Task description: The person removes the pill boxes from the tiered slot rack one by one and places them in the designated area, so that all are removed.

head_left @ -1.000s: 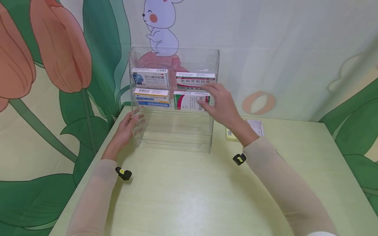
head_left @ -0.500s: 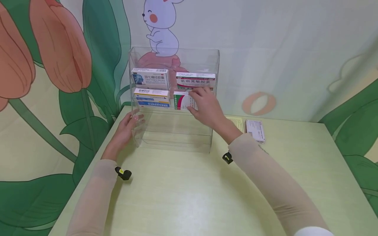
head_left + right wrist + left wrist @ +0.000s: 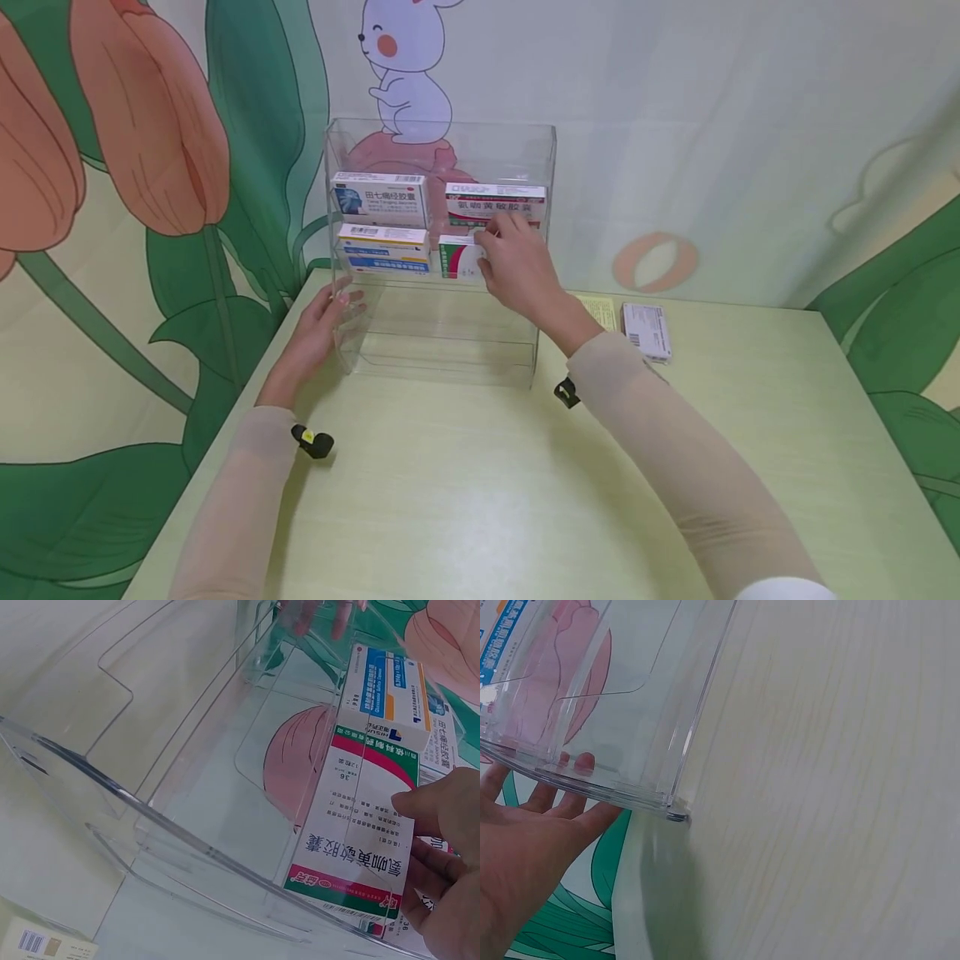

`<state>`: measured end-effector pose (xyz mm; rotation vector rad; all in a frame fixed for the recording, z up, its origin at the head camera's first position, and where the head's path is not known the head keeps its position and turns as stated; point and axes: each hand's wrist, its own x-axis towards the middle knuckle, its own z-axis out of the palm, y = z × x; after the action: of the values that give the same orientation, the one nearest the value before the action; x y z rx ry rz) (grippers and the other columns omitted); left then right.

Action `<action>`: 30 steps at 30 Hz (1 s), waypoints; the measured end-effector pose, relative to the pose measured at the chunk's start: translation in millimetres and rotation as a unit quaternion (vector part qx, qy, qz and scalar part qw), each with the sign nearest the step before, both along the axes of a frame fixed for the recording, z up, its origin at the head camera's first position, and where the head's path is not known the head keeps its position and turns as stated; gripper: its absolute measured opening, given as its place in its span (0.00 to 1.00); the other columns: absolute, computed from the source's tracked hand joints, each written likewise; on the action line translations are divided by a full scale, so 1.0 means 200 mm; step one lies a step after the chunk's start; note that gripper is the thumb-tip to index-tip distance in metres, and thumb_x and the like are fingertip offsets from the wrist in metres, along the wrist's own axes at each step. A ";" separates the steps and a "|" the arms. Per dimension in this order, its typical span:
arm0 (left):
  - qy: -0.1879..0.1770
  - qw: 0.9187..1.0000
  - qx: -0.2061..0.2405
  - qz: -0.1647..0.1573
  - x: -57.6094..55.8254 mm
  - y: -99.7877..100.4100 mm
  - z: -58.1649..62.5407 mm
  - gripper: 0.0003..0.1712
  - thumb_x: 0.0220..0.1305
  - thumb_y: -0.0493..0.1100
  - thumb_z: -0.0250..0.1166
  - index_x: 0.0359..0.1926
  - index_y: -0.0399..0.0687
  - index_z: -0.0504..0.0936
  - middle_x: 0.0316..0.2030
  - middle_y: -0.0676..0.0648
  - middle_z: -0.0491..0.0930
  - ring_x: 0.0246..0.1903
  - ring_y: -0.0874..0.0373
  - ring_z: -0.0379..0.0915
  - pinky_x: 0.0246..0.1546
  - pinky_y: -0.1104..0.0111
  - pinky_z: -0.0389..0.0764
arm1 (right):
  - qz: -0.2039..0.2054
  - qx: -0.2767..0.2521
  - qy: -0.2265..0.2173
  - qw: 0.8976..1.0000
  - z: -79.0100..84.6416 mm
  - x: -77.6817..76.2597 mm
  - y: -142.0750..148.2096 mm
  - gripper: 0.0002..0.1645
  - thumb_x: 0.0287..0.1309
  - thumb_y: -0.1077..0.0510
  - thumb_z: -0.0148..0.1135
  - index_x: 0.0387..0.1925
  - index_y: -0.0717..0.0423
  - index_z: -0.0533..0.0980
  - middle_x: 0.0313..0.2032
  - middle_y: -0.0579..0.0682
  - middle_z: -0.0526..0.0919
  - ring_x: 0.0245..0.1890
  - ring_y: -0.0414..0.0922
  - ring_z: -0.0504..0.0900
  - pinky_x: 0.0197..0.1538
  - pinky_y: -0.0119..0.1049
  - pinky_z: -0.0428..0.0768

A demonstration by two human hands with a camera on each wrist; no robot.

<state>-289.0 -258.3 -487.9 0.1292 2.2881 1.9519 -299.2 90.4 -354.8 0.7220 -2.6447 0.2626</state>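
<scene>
A clear acrylic display rack stands on the table, its upper two tiers holding medicine boxes. My right hand pinches the white, green and magenta medicine box at the right of the lower filled tier, thumb on its front and fingers behind its upper edge. To its left is a blue-and-white box; a white box and a matching green-and-magenta box sit in the tier above. My left hand touches the rack's left side with straight, spread fingers, partly seen through the plastic.
On the table, right of the rack, lie a yellow box and a white-and-purple box. The rack's lowest tier has no boxes. Behind the table hangs a printed curtain with a rabbit and tulips.
My right hand has moved left from the box's right end, and its thumb and fingers have closed on the box. My left hand stays at the rack's side.
</scene>
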 end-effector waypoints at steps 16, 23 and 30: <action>0.004 1.000 0.007 0.001 -0.01 -0.01 -0.01 0.35 0.85 0.62 0.46 0.85 0.67 0.52 0.80 0.46 0.61 0.78 0.46 0.59 0.75 0.45 0.64 | -0.008 -0.031 -0.004 0.999 0.00 -0.04 -0.01 0.14 0.71 0.59 0.66 0.54 0.60 0.84 0.50 0.54 0.81 0.52 0.52 0.73 0.56 0.44 0.78; 0.002 1.000 0.007 0.002 -0.01 0.00 -0.01 0.34 0.86 0.60 0.45 0.85 0.66 0.51 0.80 0.45 0.61 0.78 0.46 0.59 0.76 0.45 0.64 | 0.012 -0.035 -0.005 0.999 -0.01 -0.05 0.00 0.13 0.72 0.60 0.67 0.53 0.61 0.84 0.49 0.54 0.81 0.51 0.52 0.74 0.55 0.42 0.79; -0.008 1.000 0.002 0.005 0.00 0.01 0.00 0.34 0.86 0.58 0.44 0.86 0.63 0.50 0.81 0.45 0.60 0.79 0.46 0.58 0.76 0.45 0.62 | 0.065 -0.083 0.005 0.994 0.02 -0.06 0.03 0.09 0.70 0.63 0.69 0.49 0.61 0.83 0.48 0.54 0.80 0.51 0.52 0.76 0.56 0.42 0.80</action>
<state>-290.0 -257.0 -487.1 0.1027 2.2796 1.9556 -311.7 96.8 -350.7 0.8373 -2.5335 0.5061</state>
